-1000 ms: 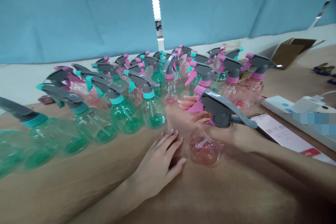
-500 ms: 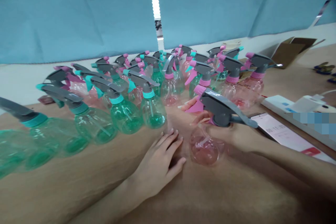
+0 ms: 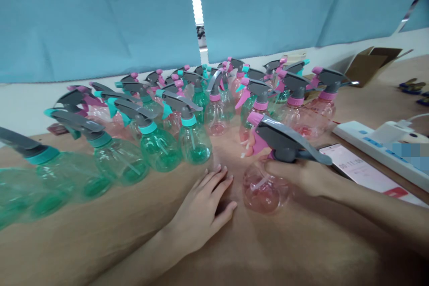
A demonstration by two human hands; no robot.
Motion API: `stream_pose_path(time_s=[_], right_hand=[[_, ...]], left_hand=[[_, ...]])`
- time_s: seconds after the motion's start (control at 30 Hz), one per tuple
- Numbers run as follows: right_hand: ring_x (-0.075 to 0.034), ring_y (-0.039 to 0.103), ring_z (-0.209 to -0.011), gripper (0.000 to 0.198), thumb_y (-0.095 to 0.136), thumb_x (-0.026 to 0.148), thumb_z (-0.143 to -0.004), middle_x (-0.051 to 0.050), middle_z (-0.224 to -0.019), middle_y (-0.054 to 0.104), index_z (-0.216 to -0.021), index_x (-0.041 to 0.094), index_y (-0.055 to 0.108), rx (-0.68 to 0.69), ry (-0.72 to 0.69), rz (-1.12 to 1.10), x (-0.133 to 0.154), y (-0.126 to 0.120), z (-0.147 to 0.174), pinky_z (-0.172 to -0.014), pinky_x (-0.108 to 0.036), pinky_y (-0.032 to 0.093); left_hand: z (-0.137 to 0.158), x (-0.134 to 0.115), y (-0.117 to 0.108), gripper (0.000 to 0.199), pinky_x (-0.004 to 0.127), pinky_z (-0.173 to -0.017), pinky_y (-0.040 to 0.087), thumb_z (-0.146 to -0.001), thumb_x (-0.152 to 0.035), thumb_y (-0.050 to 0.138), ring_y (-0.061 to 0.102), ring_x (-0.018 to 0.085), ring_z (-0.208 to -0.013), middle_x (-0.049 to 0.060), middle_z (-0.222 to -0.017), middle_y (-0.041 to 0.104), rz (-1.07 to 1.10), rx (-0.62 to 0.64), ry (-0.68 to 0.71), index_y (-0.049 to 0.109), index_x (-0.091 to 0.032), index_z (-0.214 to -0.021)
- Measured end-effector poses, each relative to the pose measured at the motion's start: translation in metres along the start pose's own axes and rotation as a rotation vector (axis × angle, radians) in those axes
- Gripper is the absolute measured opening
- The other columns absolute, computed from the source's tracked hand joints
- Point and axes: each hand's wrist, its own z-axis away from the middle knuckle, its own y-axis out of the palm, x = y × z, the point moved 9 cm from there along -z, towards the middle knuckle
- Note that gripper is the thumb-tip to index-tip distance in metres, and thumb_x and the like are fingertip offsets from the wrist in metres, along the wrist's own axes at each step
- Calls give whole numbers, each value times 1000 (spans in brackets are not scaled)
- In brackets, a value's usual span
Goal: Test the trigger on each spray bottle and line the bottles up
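A see-through pink spray bottle (image 3: pixel 263 194) stands on the table in front of me, with a grey head, a pink trigger and some liquid low inside. My right hand (image 3: pixel 300 176) is wrapped round its neck from the right, fingertips curled at the trigger; the bottle's head hides part of the hand. Flat on the tabletop lies my left hand (image 3: pixel 201 208), fingers spread, a little left of that bottle and holding nothing. Just beyond its fingertips is a green spray bottle (image 3: pixel 195 143) with a turquoise collar.
Several green and pink spray bottles crowd the table's far side and left. At the right lie a phone (image 3: pixel 360 165) showing a timer and a white power strip (image 3: pixel 365 136) with a plugged-in charger. An open cardboard box (image 3: pixel 365 69) stands behind them. A blue curtain (image 3: pixel 268 9) hangs at the back.
The fingers of my right hand, stretched out past the trigger before, are now drawn in and curled against it. The bottle has barely moved. My left hand stays in place.
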Motion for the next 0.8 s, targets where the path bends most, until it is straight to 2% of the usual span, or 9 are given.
stream_pose_path(time_s=[0.1,0.2,0.37,0.57,0.8], right_hand=[[-14,41,-46,22,56,23,-64,4,-51,44,-50,24,40,-9,101,76,-7,-3,2,-45,-29,33],[-14,41,-46,18,54,23,-62,4,-50,44,-50,25,41,9,28,17,-5,1,-2,-44,-29,35],[-18,59,-64,5,53,21,-63,0,-64,59,-62,25,51,41,-72,-111,2,8,-8,-59,-30,52],[-17,58,-58,4,53,22,-64,1,-59,58,-61,24,51,20,-85,-87,7,7,-7,-55,-30,52],[-21,63,-63,5,52,27,-67,-2,-63,64,-63,24,52,27,-88,-80,7,8,-8,-60,-35,54]], left_hand=[[0,0,0,46,44,-111,28,-96,-38,47,32,25,-136,9,-147,39,-10,11,-3,42,-17,-137],[0,-1,0,46,44,-111,28,-96,-38,47,32,25,-136,9,-146,40,-13,15,-2,43,-17,-136],[0,-1,-2,45,46,-110,29,-95,-37,48,34,26,-135,8,-146,40,-6,-7,-1,42,-19,-137],[-1,-2,-2,45,45,-110,29,-95,-38,48,34,26,-135,9,-146,41,-6,-2,2,42,-19,-136],[0,-1,-1,47,45,-111,28,-96,-38,47,32,25,-136,9,-146,40,-21,13,-3,42,-16,-137]])
